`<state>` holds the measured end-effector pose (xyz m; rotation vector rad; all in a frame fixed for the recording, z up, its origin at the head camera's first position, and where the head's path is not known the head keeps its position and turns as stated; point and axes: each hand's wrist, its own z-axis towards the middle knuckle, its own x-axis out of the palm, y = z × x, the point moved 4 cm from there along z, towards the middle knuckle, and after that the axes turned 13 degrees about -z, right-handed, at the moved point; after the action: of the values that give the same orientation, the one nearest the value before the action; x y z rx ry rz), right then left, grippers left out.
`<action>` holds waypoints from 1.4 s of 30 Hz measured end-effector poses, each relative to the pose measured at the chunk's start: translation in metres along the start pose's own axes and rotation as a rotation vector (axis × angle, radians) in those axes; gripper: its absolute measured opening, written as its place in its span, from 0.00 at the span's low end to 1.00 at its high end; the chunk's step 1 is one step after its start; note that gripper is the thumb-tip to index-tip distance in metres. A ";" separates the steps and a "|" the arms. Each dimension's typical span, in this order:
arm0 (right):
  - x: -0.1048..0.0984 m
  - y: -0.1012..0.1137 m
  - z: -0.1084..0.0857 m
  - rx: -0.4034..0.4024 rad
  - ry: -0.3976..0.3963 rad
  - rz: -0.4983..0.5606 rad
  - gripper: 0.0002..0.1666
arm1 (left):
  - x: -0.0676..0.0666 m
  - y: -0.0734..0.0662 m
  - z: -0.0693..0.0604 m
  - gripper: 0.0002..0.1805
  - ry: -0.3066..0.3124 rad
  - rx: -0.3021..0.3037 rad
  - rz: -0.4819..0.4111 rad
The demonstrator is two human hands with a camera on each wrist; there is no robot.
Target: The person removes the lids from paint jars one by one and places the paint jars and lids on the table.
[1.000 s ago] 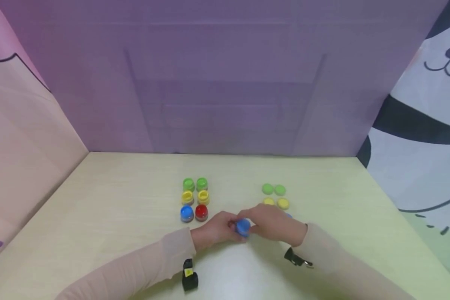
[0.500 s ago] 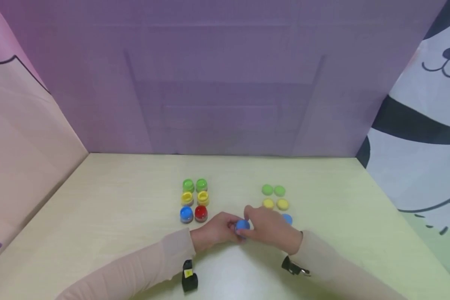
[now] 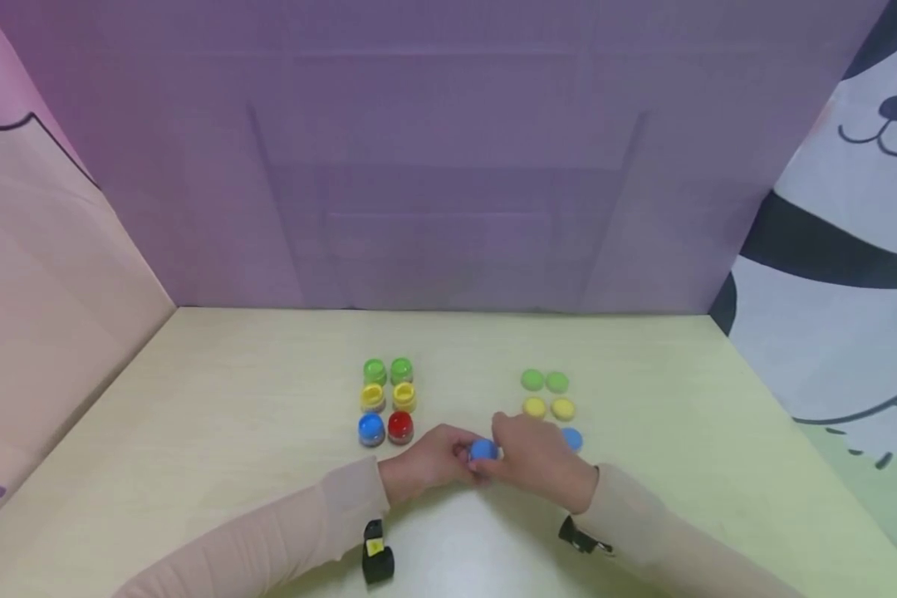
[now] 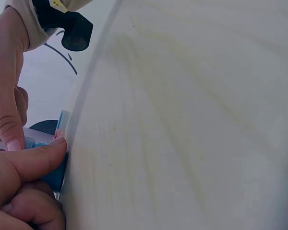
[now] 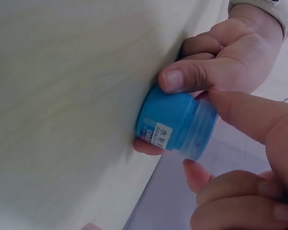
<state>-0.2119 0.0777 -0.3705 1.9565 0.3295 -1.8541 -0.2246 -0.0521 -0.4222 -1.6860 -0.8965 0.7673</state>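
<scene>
A small blue paint jar [image 5: 165, 112] with a white label lies tilted between both hands, just above the table. My left hand [image 3: 435, 457] grips its body, thumb on one side and a fingertip on the other, as the right wrist view shows. My right hand [image 3: 541, 455] has its thumb and a finger at the jar's translucent-rimmed lid [image 5: 201, 129], pinching it from opposite sides. In the left wrist view, the left hand's thumb covers much of the jar. From the head view, the jar's blue top [image 3: 482, 449] shows between the hands.
Left of the hands stand paint jars in pairs: green jars [image 3: 401, 370], yellow jars [image 3: 404, 397], a blue jar [image 3: 371, 429] and a red jar [image 3: 399, 428]. To the right lie green lids [image 3: 533, 379], yellow lids [image 3: 563, 409] and a blue lid [image 3: 571, 438].
My right hand has turned slightly about the jar's top and its wrist has shifted a little left and nearer, uncovering the blue lid on the table. The left hand keeps its grip.
</scene>
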 end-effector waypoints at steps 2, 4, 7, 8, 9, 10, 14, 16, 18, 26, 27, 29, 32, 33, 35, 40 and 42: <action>-0.001 0.000 0.000 -0.008 -0.009 -0.010 0.22 | 0.000 0.000 0.000 0.12 0.001 0.001 0.001; -0.003 0.000 -0.001 -0.020 -0.011 -0.011 0.21 | 0.000 0.000 0.000 0.11 0.000 0.007 0.006; -0.005 0.000 -0.001 -0.050 -0.006 -0.005 0.18 | 0.001 -0.001 0.001 0.11 -0.008 0.021 0.013; -0.006 0.000 -0.001 -0.062 -0.001 -0.001 0.18 | 0.001 -0.001 0.000 0.12 -0.011 0.024 0.013; -0.007 0.000 -0.001 -0.077 0.003 0.001 0.17 | 0.001 -0.001 0.000 0.12 -0.014 0.028 0.014; -0.008 0.000 -0.001 -0.095 0.006 0.002 0.16 | 0.001 -0.001 0.000 0.13 -0.016 0.030 0.014; -0.012 -0.001 0.000 -0.181 0.014 0.005 0.16 | 0.001 -0.002 0.000 0.15 -0.005 0.023 0.005; -0.014 -0.001 0.000 -0.226 0.016 0.004 0.17 | 0.002 -0.002 0.000 0.15 0.002 0.016 0.005; -0.016 0.000 -0.001 -0.273 0.009 -0.003 0.18 | 0.002 -0.002 0.000 0.17 0.001 0.011 0.011; -0.014 0.000 -0.001 -0.314 0.046 0.019 0.21 | 0.001 0.000 0.000 0.22 -0.026 0.002 0.039; -0.013 0.000 -0.001 -0.304 0.051 0.025 0.20 | 0.000 0.001 0.001 0.21 -0.024 0.003 0.039; -0.011 0.000 -0.001 -0.257 0.053 0.036 0.19 | 0.000 0.001 0.002 0.17 -0.018 0.014 0.040; -0.008 0.000 -0.001 -0.152 0.031 0.030 0.19 | -0.001 0.001 0.002 0.13 -0.013 0.022 0.044; -0.007 0.000 -0.001 -0.115 0.027 0.023 0.20 | -0.001 0.001 0.002 0.12 -0.012 0.023 0.043; -0.005 0.001 -0.001 -0.057 0.022 0.001 0.23 | -0.001 0.002 0.002 0.12 -0.012 0.023 0.035; -0.001 0.003 0.001 0.002 0.019 -0.044 0.25 | -0.002 0.003 0.002 0.14 -0.022 0.016 0.030; 0.000 0.004 0.002 0.004 0.012 -0.050 0.24 | -0.002 0.003 0.002 0.15 -0.028 0.013 0.037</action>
<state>-0.2113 0.0729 -0.3698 1.9793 0.3817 -1.8758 -0.2262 -0.0533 -0.4256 -1.6882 -0.8797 0.8219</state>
